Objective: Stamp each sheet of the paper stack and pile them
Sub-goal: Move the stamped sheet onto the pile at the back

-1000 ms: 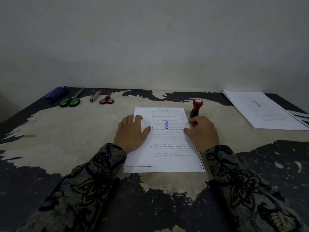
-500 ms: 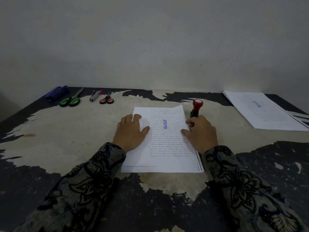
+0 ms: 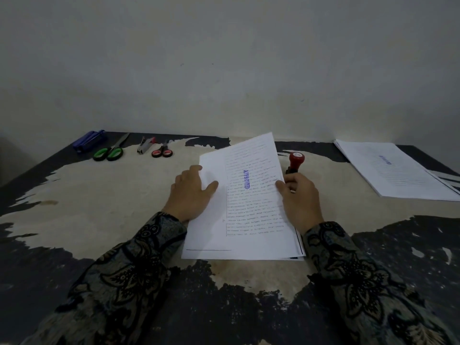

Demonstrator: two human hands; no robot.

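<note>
A paper stack (image 3: 297, 247) lies in front of me. Its top sheet (image 3: 251, 200) carries printed text and a blue "APPROVED" stamp mark. The sheet's far end is raised and tilted while its near edge stays on the stack. My right hand (image 3: 300, 197) pinches the sheet's right edge. My left hand (image 3: 190, 192) rests on the sheet's left part, thumb on top and fingertips at its edge. A stamp (image 3: 295, 161) with a red top and black body stands upright just beyond my right hand. A pile of stamped sheets (image 3: 395, 170) lies at the far right.
Along the table's far left lie a blue object (image 3: 89, 140), green-handled scissors (image 3: 110, 151), a small stapler-like tool (image 3: 145, 145) and red-handled scissors (image 3: 163, 151). The table (image 3: 99, 195) is worn, black with pale patches. A plain wall rises right behind it.
The top sheet lay flat a second ago. Its far end has since risen off the stack, lifted at the right edge by my right hand. My left hand has barely moved.
</note>
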